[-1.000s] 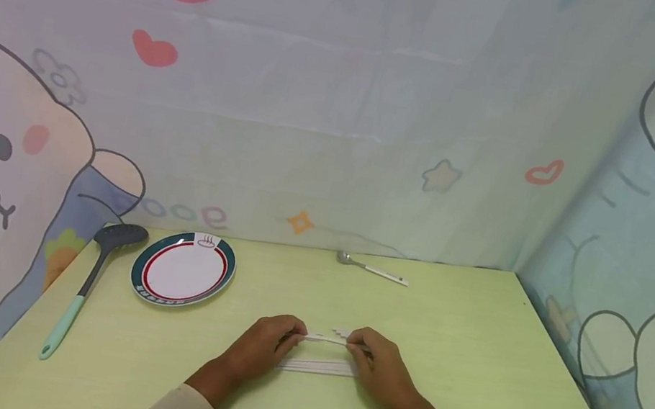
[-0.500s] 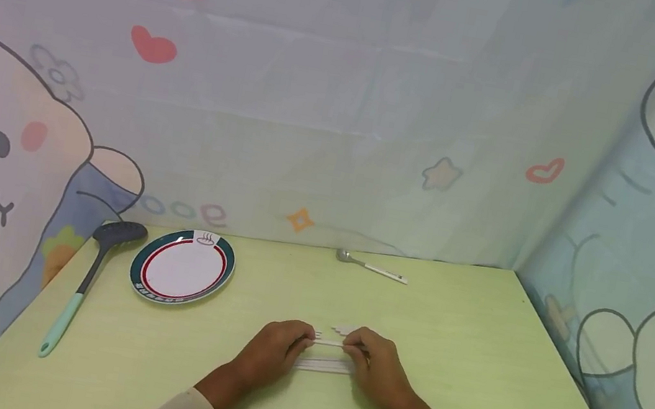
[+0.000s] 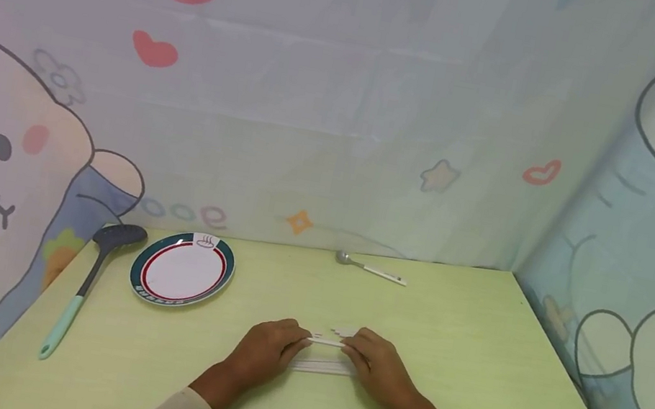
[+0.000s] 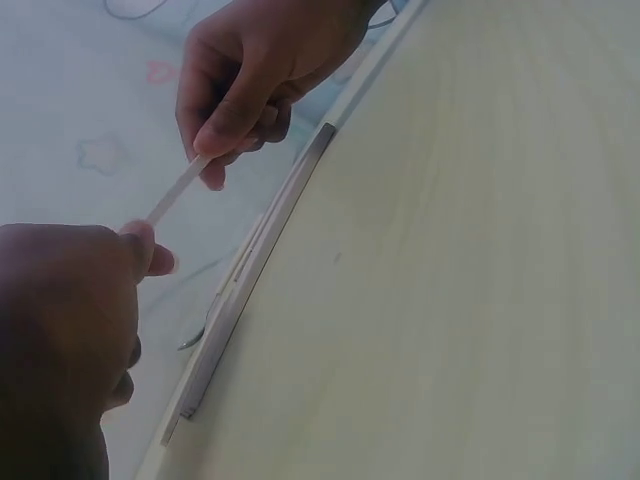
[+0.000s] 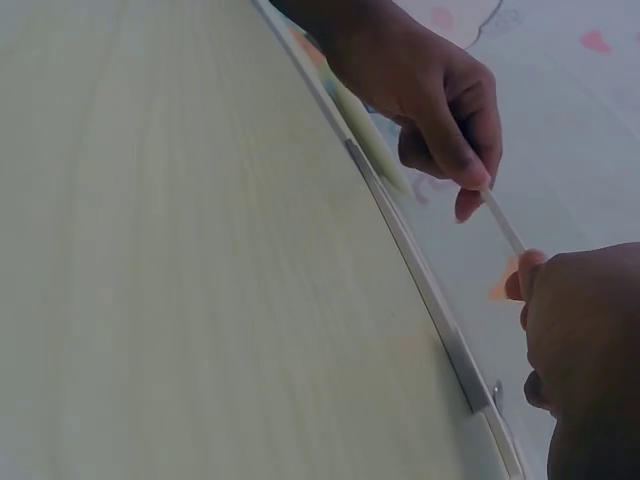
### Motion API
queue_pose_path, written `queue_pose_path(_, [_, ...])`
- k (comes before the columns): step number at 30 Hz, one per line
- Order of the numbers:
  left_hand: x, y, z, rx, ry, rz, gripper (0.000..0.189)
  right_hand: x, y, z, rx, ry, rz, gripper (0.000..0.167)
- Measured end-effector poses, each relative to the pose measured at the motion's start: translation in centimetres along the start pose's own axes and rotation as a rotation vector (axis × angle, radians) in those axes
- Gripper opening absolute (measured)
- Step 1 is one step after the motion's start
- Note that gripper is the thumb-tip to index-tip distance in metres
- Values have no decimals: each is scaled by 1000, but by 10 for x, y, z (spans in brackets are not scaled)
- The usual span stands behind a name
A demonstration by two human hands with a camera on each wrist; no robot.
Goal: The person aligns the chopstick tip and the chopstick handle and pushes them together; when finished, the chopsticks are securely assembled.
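Both hands hold one thin white stick (image 3: pixel 326 342) level above the middle of the table. My left hand (image 3: pixel 269 351) pinches its left end between thumb and fingers, while my right hand (image 3: pixel 374 366) pinches the right end. A short length shows between the fingertips, and the ends are hidden in the hands. In the left wrist view the stick (image 4: pixel 175 192) looks straight, and it lies clear of the table. Under the hands several long white sticks (image 3: pixel 322 366) lie side by side on the table. More pale pieces (image 3: pixel 343 332) lie just behind, partly covered by the right hand.
To the left stands a white plate (image 3: pixel 184 272) with a green and red rim. Beside it lies a black slotted turner (image 3: pixel 101 259) with a mint handle. A small spoon (image 3: pixel 372 269) rests near the table's back edge, before the printed cloth (image 3: pixel 341 126).
The left hand has shifted slightly to the right, closer to the right hand, so less of the stick shows between them. The right hand has moved a little to the left.
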State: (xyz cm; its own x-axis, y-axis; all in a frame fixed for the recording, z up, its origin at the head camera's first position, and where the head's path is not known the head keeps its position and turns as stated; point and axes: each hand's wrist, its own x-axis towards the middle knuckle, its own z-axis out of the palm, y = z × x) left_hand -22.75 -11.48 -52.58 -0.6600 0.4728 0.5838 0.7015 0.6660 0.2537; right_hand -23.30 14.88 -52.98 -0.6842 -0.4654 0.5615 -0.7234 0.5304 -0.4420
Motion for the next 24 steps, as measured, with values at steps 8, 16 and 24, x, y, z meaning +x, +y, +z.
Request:
queue_pose_path(8, [7, 4, 0, -210, 66, 71, 8, 1, -4, 3, 49, 110, -57, 8])
queue_pose_path(16, [6, 7, 1, -199, 86, 39, 9, 5, -10, 1, 69, 81, -36, 8])
queue_pose_path(24, [-2, -9, 4, -168, -24, -115, 12, 1, 15, -8, 35, 42, 100, 14])
